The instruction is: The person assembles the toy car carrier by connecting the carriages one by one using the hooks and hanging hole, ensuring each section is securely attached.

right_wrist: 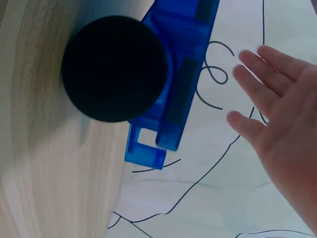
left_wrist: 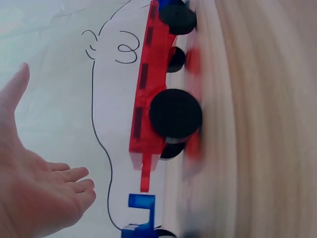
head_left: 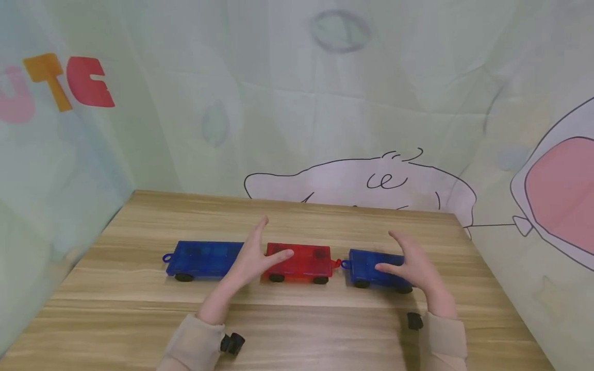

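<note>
Three toy train cars with black wheels stand in a row on the wooden table. At the left is a long blue car [head_left: 204, 257], in the middle a red car [head_left: 301, 260], at the right a shorter blue car [head_left: 366, 264]. My left hand [head_left: 248, 263], fingers extended and empty, is over the gap between the long blue and red cars, hiding that end in the head view. The left wrist view shows the red car's tab [left_wrist: 144, 178] just apart from a blue coupling [left_wrist: 141, 201]. My empty right hand [head_left: 415, 263] overlaps the shorter blue car's right end, fingers spread.
The wooden table [head_left: 315, 330] has its back edge against a pale printed cloth [head_left: 185, 103], with more cloth at the left and right. Small black wrist devices [head_left: 233, 343] show beside the sleeves [head_left: 197, 340].
</note>
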The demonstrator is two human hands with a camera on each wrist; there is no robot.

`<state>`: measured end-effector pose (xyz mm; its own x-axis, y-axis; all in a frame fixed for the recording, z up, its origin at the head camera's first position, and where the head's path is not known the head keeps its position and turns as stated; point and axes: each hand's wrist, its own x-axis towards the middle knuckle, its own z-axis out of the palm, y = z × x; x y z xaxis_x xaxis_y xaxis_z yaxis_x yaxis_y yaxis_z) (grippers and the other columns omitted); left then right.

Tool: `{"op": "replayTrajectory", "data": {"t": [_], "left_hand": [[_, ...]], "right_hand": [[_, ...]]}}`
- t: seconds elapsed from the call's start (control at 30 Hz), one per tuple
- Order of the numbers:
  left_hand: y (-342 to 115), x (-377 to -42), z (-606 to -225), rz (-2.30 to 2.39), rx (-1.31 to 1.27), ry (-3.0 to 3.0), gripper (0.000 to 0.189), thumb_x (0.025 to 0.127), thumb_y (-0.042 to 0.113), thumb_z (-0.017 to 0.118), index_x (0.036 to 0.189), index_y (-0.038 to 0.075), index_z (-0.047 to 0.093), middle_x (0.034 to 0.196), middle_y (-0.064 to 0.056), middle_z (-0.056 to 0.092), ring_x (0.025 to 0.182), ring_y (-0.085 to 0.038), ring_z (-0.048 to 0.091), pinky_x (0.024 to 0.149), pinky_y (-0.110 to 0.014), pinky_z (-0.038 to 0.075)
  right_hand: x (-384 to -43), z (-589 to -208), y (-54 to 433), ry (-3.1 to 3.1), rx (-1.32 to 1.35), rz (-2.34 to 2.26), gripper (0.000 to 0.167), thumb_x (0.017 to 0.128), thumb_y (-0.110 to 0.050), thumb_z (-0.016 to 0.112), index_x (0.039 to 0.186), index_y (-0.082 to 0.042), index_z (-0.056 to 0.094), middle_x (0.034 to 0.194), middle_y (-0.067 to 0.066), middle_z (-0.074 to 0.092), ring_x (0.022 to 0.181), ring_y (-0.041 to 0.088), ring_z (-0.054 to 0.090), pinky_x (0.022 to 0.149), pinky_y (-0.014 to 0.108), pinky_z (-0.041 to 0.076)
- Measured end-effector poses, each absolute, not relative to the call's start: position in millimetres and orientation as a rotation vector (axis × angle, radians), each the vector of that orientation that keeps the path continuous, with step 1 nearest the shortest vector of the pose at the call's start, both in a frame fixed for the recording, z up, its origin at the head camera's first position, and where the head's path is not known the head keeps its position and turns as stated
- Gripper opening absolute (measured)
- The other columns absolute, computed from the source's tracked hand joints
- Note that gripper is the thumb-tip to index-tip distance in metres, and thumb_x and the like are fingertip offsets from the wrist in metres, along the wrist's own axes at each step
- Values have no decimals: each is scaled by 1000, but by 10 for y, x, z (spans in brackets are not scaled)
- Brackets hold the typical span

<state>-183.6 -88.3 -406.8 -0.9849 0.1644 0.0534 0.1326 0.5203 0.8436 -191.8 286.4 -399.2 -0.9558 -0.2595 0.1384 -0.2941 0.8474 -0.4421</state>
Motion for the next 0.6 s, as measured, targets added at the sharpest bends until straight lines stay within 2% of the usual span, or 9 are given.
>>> {"op": "replayTrajectory", "data": {"t": [0.13,0.23,0.43,0.6], "left_hand": [[-851,-1844,-4116,1491,257,2698,106,79,44,76,155,3,16,161,-19,22,146,-43,23,111,-65,29],[-852,-1859,-4151,1488,249,2691,102,79,41,77,154,1,21,159,-21,26,145,-44,27,110,-65,32],[-865,-1888,-4218,1508,223,2681,96,79,34,79,152,0,27,157,-23,31,143,-45,30,109,-64,34],[-852,-1912,-4277,1508,258,2639,98,74,24,84,151,0,29,155,-23,33,143,-45,31,110,-62,34]], "right_hand": [[-1920,-4032,2896,-3006,479,740,99,67,-35,89,140,12,40,141,35,45,131,54,40,105,66,35],[-1925,-4064,2907,-3049,496,772,103,64,-35,91,141,11,40,143,36,43,132,55,39,106,68,33],[-1932,-4114,2914,-3111,539,806,103,62,-35,92,141,9,42,144,38,39,133,57,35,106,71,28],[-1935,-4128,2919,-3138,582,837,101,62,-31,92,141,9,42,143,37,41,131,56,38,105,68,34]]}}
